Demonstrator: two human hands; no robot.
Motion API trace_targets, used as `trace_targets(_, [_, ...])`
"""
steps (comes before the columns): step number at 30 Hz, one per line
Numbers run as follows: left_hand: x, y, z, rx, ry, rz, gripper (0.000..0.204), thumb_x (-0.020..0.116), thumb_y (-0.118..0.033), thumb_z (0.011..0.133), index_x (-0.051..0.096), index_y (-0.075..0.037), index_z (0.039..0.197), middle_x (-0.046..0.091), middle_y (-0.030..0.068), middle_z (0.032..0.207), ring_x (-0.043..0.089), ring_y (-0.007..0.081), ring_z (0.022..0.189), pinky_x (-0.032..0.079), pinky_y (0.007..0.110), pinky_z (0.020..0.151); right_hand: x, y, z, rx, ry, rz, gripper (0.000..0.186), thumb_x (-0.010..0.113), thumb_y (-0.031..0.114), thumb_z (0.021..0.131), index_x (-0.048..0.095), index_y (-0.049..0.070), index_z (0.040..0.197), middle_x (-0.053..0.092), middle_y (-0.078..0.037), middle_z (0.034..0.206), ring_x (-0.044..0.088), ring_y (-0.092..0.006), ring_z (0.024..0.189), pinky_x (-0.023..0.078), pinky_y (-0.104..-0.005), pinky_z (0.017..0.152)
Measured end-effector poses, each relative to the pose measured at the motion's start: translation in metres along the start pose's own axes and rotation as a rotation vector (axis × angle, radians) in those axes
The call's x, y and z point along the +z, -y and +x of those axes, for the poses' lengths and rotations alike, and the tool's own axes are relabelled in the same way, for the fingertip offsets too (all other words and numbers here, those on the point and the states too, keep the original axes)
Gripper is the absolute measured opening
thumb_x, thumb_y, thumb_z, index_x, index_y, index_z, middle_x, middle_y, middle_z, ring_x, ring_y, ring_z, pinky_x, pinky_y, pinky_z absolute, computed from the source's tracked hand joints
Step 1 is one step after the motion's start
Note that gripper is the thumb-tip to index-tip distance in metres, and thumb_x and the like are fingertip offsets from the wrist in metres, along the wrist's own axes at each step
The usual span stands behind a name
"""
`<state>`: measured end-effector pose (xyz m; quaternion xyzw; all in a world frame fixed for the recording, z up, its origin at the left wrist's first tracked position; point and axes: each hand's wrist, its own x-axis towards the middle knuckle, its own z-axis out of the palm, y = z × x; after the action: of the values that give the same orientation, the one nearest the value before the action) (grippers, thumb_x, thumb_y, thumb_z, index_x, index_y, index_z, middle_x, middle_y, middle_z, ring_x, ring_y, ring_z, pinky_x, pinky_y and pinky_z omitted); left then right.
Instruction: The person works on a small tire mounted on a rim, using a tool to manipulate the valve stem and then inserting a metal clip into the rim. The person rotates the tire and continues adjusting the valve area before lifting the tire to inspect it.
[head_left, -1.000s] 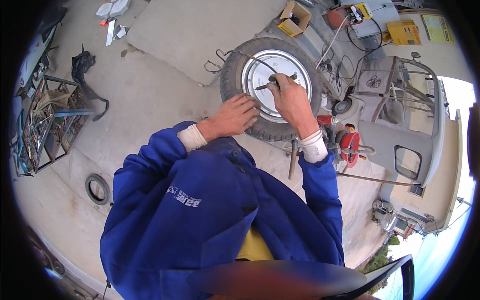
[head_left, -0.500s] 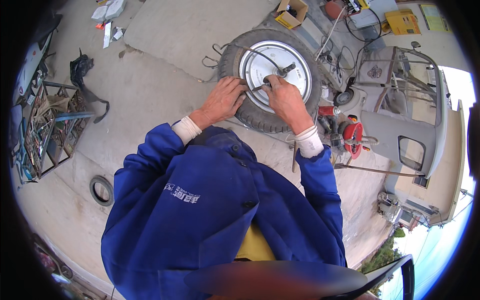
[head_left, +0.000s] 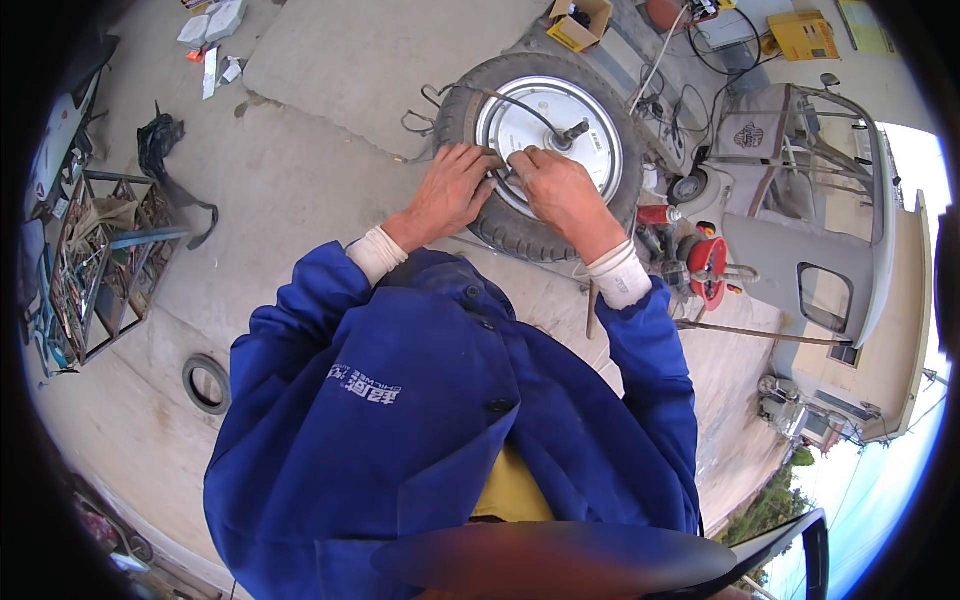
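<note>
A wheel with a black tyre (head_left: 520, 235) and a silver hub (head_left: 560, 120) lies flat on the concrete. A black cable runs from the tyre's far edge to the axle stub (head_left: 574, 131) at the hub's middle. My left hand (head_left: 452, 190) rests on the near rim of the tyre, fingers curled at the edge of the hub. My right hand (head_left: 555, 192) sits beside it on the hub's near edge, fingers pinched on something small and metallic that I cannot make out. The two hands almost touch.
A red tool (head_left: 710, 268) and a metal bar (head_left: 592, 308) lie right of the wheel. A grey vehicle body (head_left: 810, 260) stands at the right. A metal rack (head_left: 100, 270) is at the left, a small black ring (head_left: 208, 384) on the ground, a cardboard box (head_left: 580, 22) beyond the wheel.
Both hands have come closer together at the near edge of the hub. The long tool my right hand held across the hub a second ago is no longer seen.
</note>
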<state>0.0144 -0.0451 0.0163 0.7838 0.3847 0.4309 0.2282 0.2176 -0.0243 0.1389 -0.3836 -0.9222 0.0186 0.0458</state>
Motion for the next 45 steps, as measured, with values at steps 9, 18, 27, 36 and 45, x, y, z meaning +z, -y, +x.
trace_targets(9, [0.009, 0.003, 0.003, -0.017, 0.112, -0.031, 0.034, 0.076, -0.016, 0.094, 0.067, 0.0, 0.122, 0.068, 0.0173, 0.12, 0.063, 0.0359, 0.116, 0.046, 0.046, 0.101, -0.004, 0.016, 0.009, 0.178, 0.146, -0.076, 0.026, 0.077, 0.019, 0.095, 0.066, 0.001, 0.11, 0.075, -0.018, 0.091, 0.077, -0.038, 0.08, 0.063, -0.0443, 0.07])
trace_targets(18, [0.01, -0.001, 0.011, -0.033, 0.116, 0.037, 0.036, 0.082, -0.023, 0.092, 0.071, -0.001, 0.119, 0.069, 0.014, 0.119, 0.065, 0.0307, 0.114, 0.046, 0.044, 0.097, 0.006, 0.004, 0.004, 0.25, 0.171, 0.011, 0.032, 0.068, 0.03, 0.104, 0.065, -0.001, 0.108, 0.076, -0.021, 0.077, 0.077, -0.0403, 0.068, 0.061, -0.0486, 0.063])
trace_targets(27, [0.019, 0.01, 0.013, -0.011, 0.093, 0.098, 0.023, 0.08, -0.02, 0.093, 0.074, -0.004, 0.108, 0.067, 0.0103, 0.109, 0.064, 0.0292, 0.109, 0.045, 0.043, 0.094, 0.018, 0.012, 0.008, 0.277, 0.027, -0.003, 0.031, 0.066, 0.032, 0.106, 0.067, 0.001, 0.105, 0.077, -0.022, 0.081, 0.076, -0.0401, 0.069, 0.059, -0.0512, 0.062])
trace_targets(36, [0.023, 0.007, 0.009, 0.09, 0.059, 0.108, 0.021, 0.08, -0.023, 0.096, 0.072, -0.007, 0.107, 0.067, 0.0079, 0.104, 0.062, 0.0273, 0.102, 0.044, 0.042, 0.089, -0.011, 0.016, -0.026, 0.492, -0.18, 0.267, 0.024, 0.073, 0.022, 0.103, 0.069, 0.002, 0.114, 0.076, -0.027, 0.097, 0.075, -0.0476, 0.082, 0.059, -0.0544, 0.072])
trace_targets(45, [0.024, 0.005, 0.017, 0.181, -0.004, 0.103, 0.015, 0.08, -0.02, 0.094, 0.072, -0.009, 0.102, 0.067, 0.0046, 0.097, 0.062, 0.0247, 0.097, 0.044, 0.04, 0.084, -0.028, 0.002, -0.068, 0.658, -0.225, 0.343, 0.022, 0.075, 0.014, 0.102, 0.069, -0.003, 0.113, 0.076, -0.029, 0.1, 0.074, -0.0495, 0.089, 0.058, -0.0528, 0.078])
